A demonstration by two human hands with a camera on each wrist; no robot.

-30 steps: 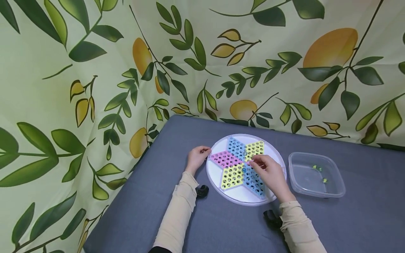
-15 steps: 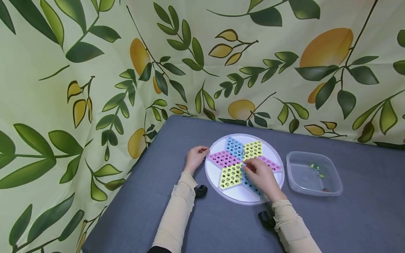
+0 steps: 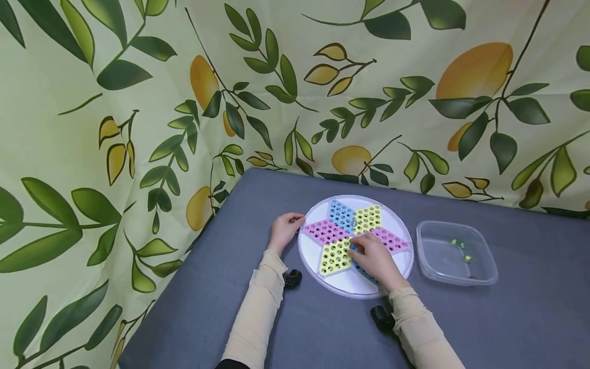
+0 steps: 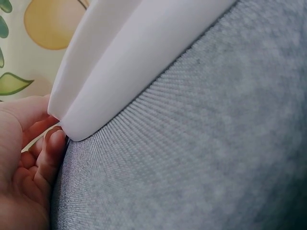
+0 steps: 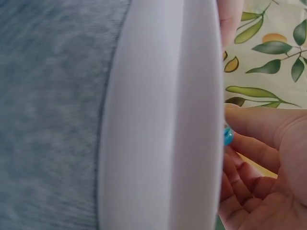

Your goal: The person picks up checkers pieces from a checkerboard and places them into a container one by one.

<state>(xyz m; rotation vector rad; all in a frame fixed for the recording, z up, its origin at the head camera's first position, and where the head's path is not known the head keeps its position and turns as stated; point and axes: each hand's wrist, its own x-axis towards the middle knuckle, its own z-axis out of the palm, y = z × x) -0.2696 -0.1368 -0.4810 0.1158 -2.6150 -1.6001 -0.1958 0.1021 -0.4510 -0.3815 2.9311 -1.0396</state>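
A round white Chinese checkers board [image 3: 310, 260] lies on the table, its star-shaped field split into blue, pink and yellow points full of holes. My left hand [image 3: 283, 233] holds the board's left rim [image 4: 103, 81] with its fingertips. Near the star's centre, my right hand [image 3: 377, 256] pinches a small blue marble [image 5: 228, 136] between thumb and finger. That hand and its wrist cover part of the lower blue point. Another marble [image 3: 354, 223], glassy and bluish, seems to sit between the upper blue and yellow points.
To the board's right stands a clear plastic box [image 3: 486, 279] with several small yellow-green marbles [image 3: 467, 258] inside. Grey cloth [image 3: 198, 307] covers the table. A leaf-patterned curtain [image 3: 276, 143] hangs behind and to the left.
My right hand has moved left and down from above the star's right side to the blue marble near the centre, and its fingers have closed on it. My left hand stays at the rim.
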